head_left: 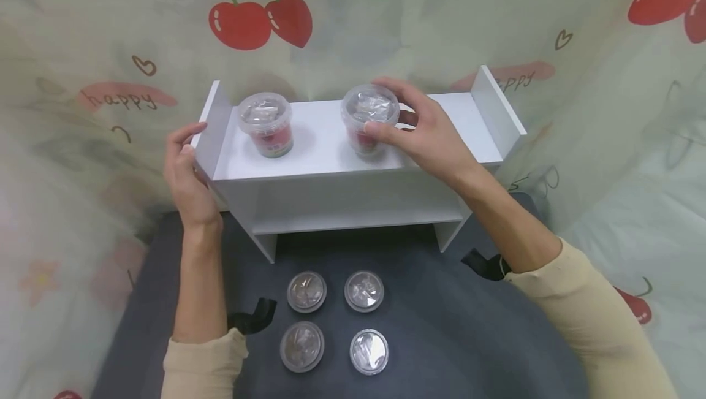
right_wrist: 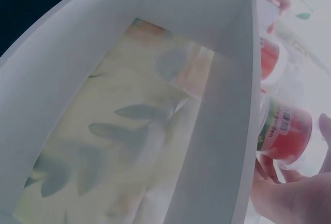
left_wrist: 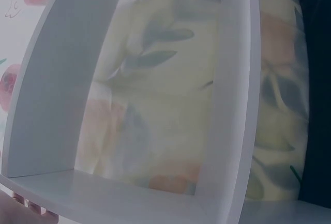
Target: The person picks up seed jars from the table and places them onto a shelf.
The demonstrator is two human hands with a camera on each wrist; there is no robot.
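Head view: right hand (head_left: 427, 132) curls its fingers round a lidded cup (head_left: 368, 118) on the white shelf (head_left: 331, 148) top; left hand (head_left: 187, 172) rests relaxed against the shelf's left end. Right wrist view: cup (right_wrist: 284, 133) beside fingers (right_wrist: 282, 198).

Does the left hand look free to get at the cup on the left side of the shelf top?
Probably yes. The left hand rests against the shelf's left side panel and holds nothing. The left cup stands just beyond that panel, open from above, so only the low panel edge needs clearing. The right hand grips the other cup.
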